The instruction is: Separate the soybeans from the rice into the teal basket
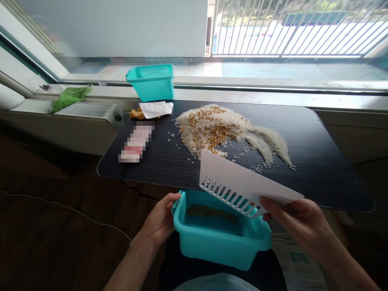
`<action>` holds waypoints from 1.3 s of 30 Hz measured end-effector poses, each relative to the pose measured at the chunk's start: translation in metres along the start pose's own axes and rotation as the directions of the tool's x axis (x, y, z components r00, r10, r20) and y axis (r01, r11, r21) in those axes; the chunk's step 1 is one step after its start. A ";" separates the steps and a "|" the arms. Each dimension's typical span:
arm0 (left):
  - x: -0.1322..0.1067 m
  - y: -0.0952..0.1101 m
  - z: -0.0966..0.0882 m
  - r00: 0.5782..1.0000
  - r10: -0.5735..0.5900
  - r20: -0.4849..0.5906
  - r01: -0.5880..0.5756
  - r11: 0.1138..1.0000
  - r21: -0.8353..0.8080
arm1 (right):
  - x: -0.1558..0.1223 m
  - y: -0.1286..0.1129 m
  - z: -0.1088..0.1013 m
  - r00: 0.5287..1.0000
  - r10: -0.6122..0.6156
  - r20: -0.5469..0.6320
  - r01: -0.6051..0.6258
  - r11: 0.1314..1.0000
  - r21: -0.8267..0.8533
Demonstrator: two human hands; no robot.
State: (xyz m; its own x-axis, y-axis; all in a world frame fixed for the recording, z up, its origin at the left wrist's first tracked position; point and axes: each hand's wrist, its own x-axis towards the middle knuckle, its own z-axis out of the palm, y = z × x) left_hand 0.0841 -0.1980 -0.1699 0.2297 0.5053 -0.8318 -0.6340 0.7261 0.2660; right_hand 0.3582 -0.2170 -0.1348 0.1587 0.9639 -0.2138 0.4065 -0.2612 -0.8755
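My left hand [161, 218] grips the left rim of a teal plastic bin [218, 246], the thumb on its edge. The bin sits at my lap, below the table's front edge, with a band of small beans [209, 212] on its floor. In my right hand [300, 220] is a white slotted plastic scoop [239, 180], tilted over the bin's back right part. Its slots face down toward the bin. Behind it, a heap of white rice [236, 121] mixed with yellow-brown beans [214, 135] lies on the table. My right fingers are partly hidden by the scoop.
The dark table [151, 161] stands against the windowsill. A second teal bin [151, 83] is at its back left, near a white paper [157, 109] and a blurred pinkish item [136, 143]. A green cloth [71, 97] lies on the radiator [91, 110]. A cable [75, 208] crosses the floor.
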 end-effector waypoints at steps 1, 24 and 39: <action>0.001 -0.001 0.001 1.000 -0.005 0.004 0.005 1.000 0.003 | -0.003 0.002 0.003 1.000 0.020 -0.010 -0.020 0.999 0.025; 0.000 -0.011 0.016 0.998 -0.040 -0.040 0.041 0.998 0.039 | 0.026 0.023 -0.022 0.856 0.085 -0.509 -0.034 0.993 0.109; 0.001 -0.014 0.019 0.996 -0.078 -0.047 0.078 0.997 -0.004 | 0.035 0.011 -0.025 0.897 0.046 -0.440 -0.013 0.997 0.076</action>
State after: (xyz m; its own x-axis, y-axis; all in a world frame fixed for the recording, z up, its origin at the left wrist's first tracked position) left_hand 0.1072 -0.1995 -0.1651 0.2434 0.4248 -0.8719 -0.6171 0.7614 0.1987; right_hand 0.3906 -0.1873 -0.1412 0.5568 0.8296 -0.0409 0.3345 -0.2690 -0.9032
